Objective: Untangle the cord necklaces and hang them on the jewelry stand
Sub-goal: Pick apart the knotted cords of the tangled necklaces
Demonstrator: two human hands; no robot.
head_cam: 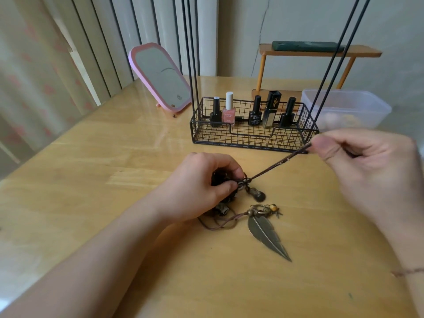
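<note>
Here we see a wooden table [91,191] with a black wire basket [252,136] of nail polish bottles [229,111] as our landmark. In front of the basket, the left hand [202,187] curls its fingers round a tangled bundle of cord necklaces [226,180]. Front right of the basket, the right hand [367,166] pinches a brown cord [280,164] stretched taut from that bundle. A metal feather pendant [266,232] lies just in front of the bundle.
</note>
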